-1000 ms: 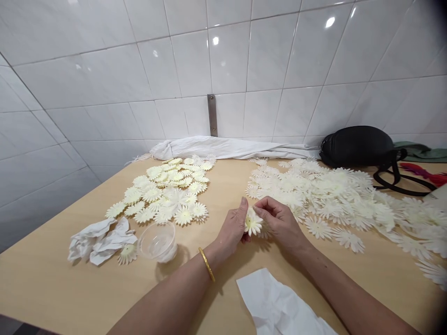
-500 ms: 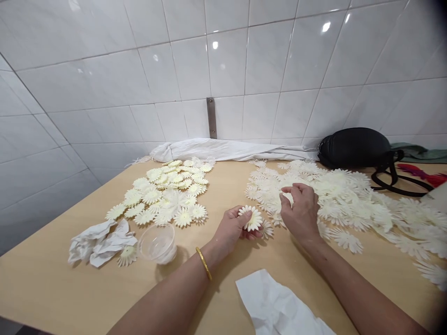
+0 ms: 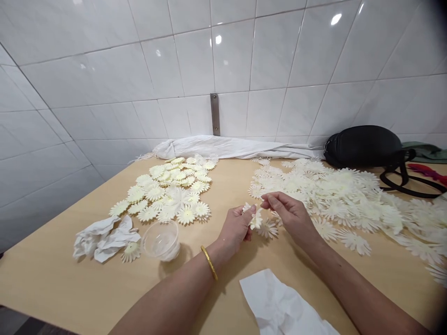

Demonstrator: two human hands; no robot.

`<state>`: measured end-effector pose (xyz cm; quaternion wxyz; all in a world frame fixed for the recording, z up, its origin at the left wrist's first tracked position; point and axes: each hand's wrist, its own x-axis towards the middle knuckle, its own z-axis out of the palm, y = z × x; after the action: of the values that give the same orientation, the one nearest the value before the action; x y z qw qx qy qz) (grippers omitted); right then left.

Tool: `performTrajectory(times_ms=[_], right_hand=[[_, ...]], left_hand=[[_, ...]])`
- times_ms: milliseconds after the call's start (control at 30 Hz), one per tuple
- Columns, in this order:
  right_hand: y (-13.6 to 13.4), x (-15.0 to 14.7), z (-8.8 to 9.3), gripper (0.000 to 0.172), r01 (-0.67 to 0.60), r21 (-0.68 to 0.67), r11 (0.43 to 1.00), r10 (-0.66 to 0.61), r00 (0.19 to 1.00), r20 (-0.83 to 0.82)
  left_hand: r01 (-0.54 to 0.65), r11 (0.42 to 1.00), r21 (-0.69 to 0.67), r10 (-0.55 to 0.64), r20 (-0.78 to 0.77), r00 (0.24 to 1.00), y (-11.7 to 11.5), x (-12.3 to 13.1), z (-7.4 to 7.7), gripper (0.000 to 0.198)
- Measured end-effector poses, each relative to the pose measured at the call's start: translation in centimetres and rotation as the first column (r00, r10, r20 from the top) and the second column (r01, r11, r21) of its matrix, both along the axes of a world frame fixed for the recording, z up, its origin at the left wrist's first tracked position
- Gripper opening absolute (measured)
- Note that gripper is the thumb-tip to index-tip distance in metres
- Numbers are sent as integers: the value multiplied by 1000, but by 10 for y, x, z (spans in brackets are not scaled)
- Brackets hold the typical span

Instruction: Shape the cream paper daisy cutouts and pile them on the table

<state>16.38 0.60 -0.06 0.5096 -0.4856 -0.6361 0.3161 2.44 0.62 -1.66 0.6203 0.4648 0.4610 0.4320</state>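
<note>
Pinched between the left hand [image 3: 235, 228] and the right hand [image 3: 291, 216], one cream daisy cut-out [image 3: 255, 218], held tilted and edge-on, well to the right of the clear plastic tub [image 3: 161, 240]. Left hand curled shut around the cut-out's lower part, thumb raised against it. Right hand half closed, its fingertips [image 3: 268, 200] gripping the petals from the far right side. Just below both hands, a loose daisy cut-out [image 3: 267, 229], lying flat and touching no hand that could be made out. On the left wrist, a gold bangle [image 3: 208, 262].

Beyond the tub, a heap of yellow-centred daisies [image 3: 167, 190] on the pale wooden table [image 3: 70, 284]. Right of the tub and past the hands, a larger, looser spread of white daisies [image 3: 321, 195]. Immediately left of the tub, crumpled white tissue [image 3: 104, 239], with a single daisy [image 3: 131, 251] partly under its edge. Nearer the person and right of the tub, a flat sheet of creased tissue [image 3: 279, 302]. Far beyond the tub, a rolled white cloth [image 3: 223, 146] along the tiled wall [image 3: 244, 60]; far to the right, a black bag [image 3: 363, 146] with a looped strap [image 3: 408, 184].
</note>
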Motion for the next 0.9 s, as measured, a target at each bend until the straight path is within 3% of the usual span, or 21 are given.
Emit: performTrajectory(times_ms=[100,300,467,567,633,700,800,900], right_hand=[[-4,-5,1,26,-152,-23,988,153,988,33],[-10,-13,-2,17,-182,-42,982,184,982,53],[-9,-12,-3,17,-7,-24,1000,9,996,93],[-1,-1,-3,19,186,20,982,-187,978,90],[7,10,-5,19,359,98,928,-371,916,151],[15,21,-7,18,498,225,837,-544,801,250],[20,28,-10,24,540,364,759,-645,699,310],[15,20,-8,23,449,356,820,-550,791,267]], left_hand=[[-11,999,30,11,-20,1000,-1,-1,2,42],[-13,1000,13,14,-25,1000,-1,-1,5,55],[16,996,-83,-19,-29,999,-1,0,6,61],[35,995,-90,-35,2,999,-1,-1,5,55],[68,994,-82,-65,32,997,0,-1,4,46],[102,993,-56,-99,49,994,0,-2,2,35],[120,993,-17,-120,33,992,0,-1,-1,30],[106,993,-44,-105,24,994,-2,0,-2,32]])
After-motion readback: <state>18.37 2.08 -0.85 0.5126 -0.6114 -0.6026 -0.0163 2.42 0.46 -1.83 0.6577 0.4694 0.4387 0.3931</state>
